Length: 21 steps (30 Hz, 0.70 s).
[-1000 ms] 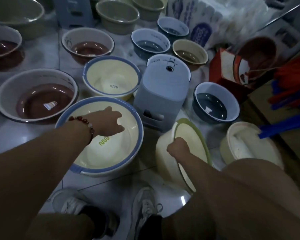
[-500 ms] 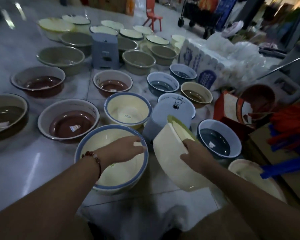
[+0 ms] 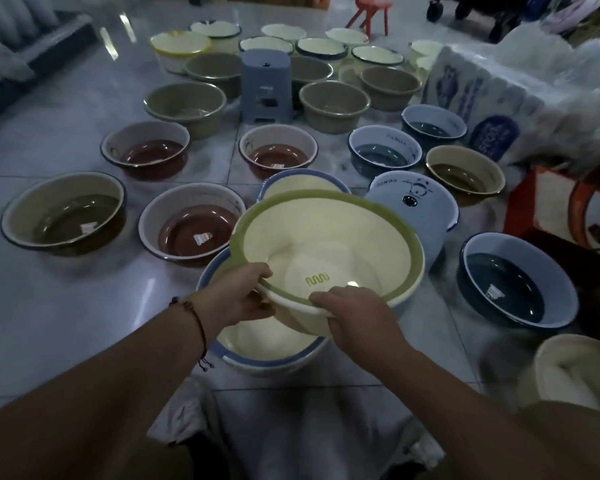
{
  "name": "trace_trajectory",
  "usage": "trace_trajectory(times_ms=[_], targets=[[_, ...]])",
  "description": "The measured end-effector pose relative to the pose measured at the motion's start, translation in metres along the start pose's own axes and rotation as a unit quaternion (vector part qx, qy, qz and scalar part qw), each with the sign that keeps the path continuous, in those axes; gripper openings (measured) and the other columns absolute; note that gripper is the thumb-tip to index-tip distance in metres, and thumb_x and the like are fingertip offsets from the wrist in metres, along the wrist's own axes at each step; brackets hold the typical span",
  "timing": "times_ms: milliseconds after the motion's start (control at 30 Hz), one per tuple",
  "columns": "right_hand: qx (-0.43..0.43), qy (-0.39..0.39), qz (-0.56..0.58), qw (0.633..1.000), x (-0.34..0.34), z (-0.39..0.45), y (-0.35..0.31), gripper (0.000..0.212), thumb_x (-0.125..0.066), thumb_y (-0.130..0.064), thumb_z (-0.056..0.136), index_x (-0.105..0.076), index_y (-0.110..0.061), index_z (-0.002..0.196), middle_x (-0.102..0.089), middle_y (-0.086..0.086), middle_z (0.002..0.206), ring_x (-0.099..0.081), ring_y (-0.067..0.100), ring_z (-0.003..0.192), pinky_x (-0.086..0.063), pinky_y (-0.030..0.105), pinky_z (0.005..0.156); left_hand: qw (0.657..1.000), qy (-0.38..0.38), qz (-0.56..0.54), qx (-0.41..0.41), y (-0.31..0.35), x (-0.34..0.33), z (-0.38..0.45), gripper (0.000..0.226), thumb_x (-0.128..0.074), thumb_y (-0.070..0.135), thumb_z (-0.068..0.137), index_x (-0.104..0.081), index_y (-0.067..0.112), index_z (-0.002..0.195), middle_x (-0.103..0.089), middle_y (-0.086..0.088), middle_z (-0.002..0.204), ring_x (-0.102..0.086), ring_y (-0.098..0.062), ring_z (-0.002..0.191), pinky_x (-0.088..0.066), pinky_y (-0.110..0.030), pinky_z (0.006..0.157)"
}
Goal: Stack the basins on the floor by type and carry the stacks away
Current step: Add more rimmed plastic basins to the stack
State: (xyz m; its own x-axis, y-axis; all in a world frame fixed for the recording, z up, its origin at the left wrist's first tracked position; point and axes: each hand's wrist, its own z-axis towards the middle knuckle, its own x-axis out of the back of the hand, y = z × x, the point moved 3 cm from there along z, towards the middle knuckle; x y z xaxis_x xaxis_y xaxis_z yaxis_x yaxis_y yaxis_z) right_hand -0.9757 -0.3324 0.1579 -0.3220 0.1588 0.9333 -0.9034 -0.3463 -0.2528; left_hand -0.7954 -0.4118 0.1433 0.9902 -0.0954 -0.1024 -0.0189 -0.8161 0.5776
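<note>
Two hands, left hand (image 3: 238, 299) and right hand (image 3: 355, 315), are clamped on the near rim of the green-rimmed basin (image 3: 326, 244); it is judged light, stiff and slippery.

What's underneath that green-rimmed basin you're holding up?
Directly under the green-rimmed basin sits a larger cream basin with a blue rim on the floor. Its near side shows; its far part is covered. Both hands, left and right, grip the near rim.

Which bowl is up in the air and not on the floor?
The cream plastic basin with the green rim. Both hands, left hand and right hand, grip its near edge; every other basin sits on the floor.
</note>
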Motion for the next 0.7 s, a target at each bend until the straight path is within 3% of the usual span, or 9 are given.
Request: trace_trajectory(times_ms=[100,167,233,400,467,533,567,633,700], targets=[[-0.003,-0.027,0.019,0.999,-0.011,0.011,-0.001,0.035,-0.064,-0.040,0.070,-0.074,-0.029,0.102,-0.068,-0.005,0.096,-0.061,0.022,0.095,-0.047,0.038,0.087,0.999,0.040,-0.019,-0.022,0.000,0.015,0.003,0.027,-0.053,0.008,0.092,-0.049,0.005,0.118,-0.059,-0.015,0.092,-0.063,-0.027,0.081,-0.056,-0.040,0.066],[-0.051,-0.083,0.043,0.994,-0.016,0.018,0.003,0.065,-0.051,-0.072,0.063,-0.070,-0.036,0.114,-0.062,-0.008,0.119,-0.047,0.018,0.122,-0.031,0.042,0.108,0.997,0.070,-0.023,-0.026,0.001,0.026,0.004,0.023,-0.051,0.005,0.092,-0.049,0.004,0.115,-0.056,-0.014,0.088,-0.060,-0.027,0.080,-0.055,-0.040,0.070],[-0.119,-0.101,0.074,0.985,-0.013,0.024,0.010,0.079,-0.041,-0.084,0.061,-0.065,-0.038,0.121,-0.055,-0.007,0.133,-0.037,0.017,0.132,-0.022,0.044,0.115,0.995,0.097,-0.025,-0.026,0.000,0.039,0.005,0.015,-0.049,0.003,0.093,-0.049,0.003,0.107,-0.053,-0.014,0.084,-0.056,-0.026,0.075,-0.054,-0.039,0.069],[-0.337,0.010,0.127,0.933,-0.007,0.025,0.069,0.064,-0.054,-0.064,0.084,-0.054,-0.022,0.133,-0.055,0.007,0.135,-0.048,0.028,0.126,-0.041,0.044,0.105,0.993,0.109,-0.027,-0.018,-0.004,0.065,0.005,0.004,-0.047,0.002,0.093,-0.047,0.003,0.089,-0.051,-0.015,0.085,-0.053,-0.027,0.070,-0.052,-0.037,0.061],[-0.456,0.016,0.317,0.831,-0.012,0.018,0.080,0.066,-0.066,-0.041,0.089,-0.041,-0.017,0.145,-0.052,0.003,0.137,-0.056,0.022,0.118,-0.050,0.033,0.097,0.993,0.108,-0.036,-0.018,-0.006,0.075,0.005,0.004,-0.047,0.001,0.094,-0.047,0.003,0.090,-0.052,-0.016,0.086,-0.054,-0.027,0.071,-0.053,-0.037,0.065],[-0.530,-0.014,0.469,0.706,-0.024,0.014,0.079,0.056,-0.065,-0.024,0.091,-0.041,-0.017,0.141,-0.061,0.001,0.117,-0.064,0.015,0.100,-0.057,0.034,0.088,0.993,0.105,-0.043,-0.020,-0.009,0.082,0.005,0.005,-0.047,0.001,0.094,-0.048,0.003,0.090,-0.053,-0.016,0.086,-0.055,-0.027,0.072,-0.054,-0.037,0.068],[-0.537,-0.042,0.490,0.686,-0.032,0.014,0.078,0.044,-0.064,-0.020,0.092,-0.048,-0.016,0.132,-0.064,0.004,0.111,-0.066,0.017,0.096,-0.058,0.038,0.088,0.993,0.105,-0.043,-0.022,-0.010,0.085,0.004,0.005,-0.048,0.002,0.095,-0.048,0.004,0.090,-0.054,-0.016,0.086,-0.056,-0.026,0.072,-0.056,-0.036,0.065],[-0.531,-0.068,0.496,0.683,-0.047,0.016,0.076,0.026,-0.062,-0.013,0.093,-0.059,-0.012,0.119,-0.067,0.012,0.114,-0.067,0.023,0.092,-0.058,0.038,0.079,0.993,0.102,-0.050,-0.025,-0.012,0.089,0.005,0.006,-0.050,0.004,0.097,-0.050,0.005,0.092,-0.057,-0.015,0.086,-0.059,-0.024,0.072,-0.058,-0.032,0.052],[-0.532,-0.056,0.506,0.677,-0.058,0.020,0.074,0.026,-0.063,-0.006,0.092,-0.060,-0.009,0.118,-0.067,0.012,0.115,-0.067,0.024,0.094,-0.058,0.034,0.069,0.993,0.097,-0.059,-0.032,-0.012,0.094,0.007,0.002,-0.053,0.008,0.098,-0.053,0.007,0.098,-0.061,-0.014,0.090,-0.060,-0.023,0.076,-0.057,-0.029,0.049]])
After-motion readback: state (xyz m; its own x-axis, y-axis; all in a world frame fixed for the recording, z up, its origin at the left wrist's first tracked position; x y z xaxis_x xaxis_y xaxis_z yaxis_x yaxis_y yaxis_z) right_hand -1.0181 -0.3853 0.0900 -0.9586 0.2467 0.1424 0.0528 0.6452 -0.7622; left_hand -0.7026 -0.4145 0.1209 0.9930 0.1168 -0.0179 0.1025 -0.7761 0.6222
